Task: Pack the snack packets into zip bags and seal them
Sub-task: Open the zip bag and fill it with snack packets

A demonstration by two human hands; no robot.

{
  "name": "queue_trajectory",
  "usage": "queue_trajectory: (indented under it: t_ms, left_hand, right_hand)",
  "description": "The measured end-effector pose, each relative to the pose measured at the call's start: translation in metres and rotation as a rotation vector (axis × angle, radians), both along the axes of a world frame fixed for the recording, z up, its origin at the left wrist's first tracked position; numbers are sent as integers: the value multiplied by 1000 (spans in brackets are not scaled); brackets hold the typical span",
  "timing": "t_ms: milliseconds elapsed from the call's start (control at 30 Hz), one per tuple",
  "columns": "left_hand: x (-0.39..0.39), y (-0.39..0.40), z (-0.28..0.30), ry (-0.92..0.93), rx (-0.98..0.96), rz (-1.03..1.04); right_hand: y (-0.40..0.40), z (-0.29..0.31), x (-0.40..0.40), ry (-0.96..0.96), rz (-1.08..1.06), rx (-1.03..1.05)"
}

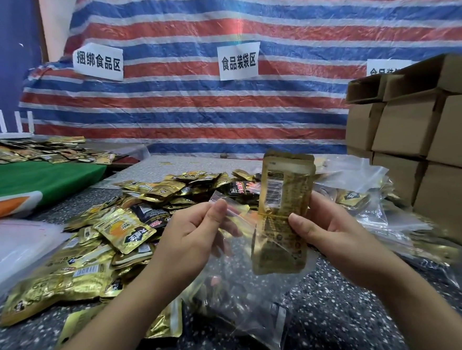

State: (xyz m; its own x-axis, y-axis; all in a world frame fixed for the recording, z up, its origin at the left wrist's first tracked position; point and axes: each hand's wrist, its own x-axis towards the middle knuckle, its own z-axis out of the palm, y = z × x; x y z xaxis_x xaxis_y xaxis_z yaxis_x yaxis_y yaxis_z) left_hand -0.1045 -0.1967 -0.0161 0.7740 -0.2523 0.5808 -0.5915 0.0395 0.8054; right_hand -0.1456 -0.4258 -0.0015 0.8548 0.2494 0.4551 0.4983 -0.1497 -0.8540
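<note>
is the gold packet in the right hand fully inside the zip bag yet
No, the gold packet held by the right hand sticks half out of the zip bag.

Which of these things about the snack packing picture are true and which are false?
1. The right hand holds gold snack packets standing upright. True.
2. The left hand is empty. False: it pinches the clear zip bag at its opening.
3. A pile of loose packets lies on the table to the left. True.
4. The cardboard boxes are stacked on the left side. False: they stand on the right.
5. The packets are fully inside the bag. False: their upper part sticks out.
</note>
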Motion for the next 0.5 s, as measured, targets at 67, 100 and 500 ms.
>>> queue_trajectory:
  t_ms: [67, 100, 500]
  left_hand:
    - [-1, -1, 0, 4, -6, -9]
    - [-1, -1, -1, 7, -7, -16]
    - [-2, -6, -5, -86, 111, -3]
  right_hand:
    - [0, 0, 0, -14, -15, -83]
    - [1, -1, 0, -37, -25, -141]
    - [10, 4, -12, 34, -61, -581]
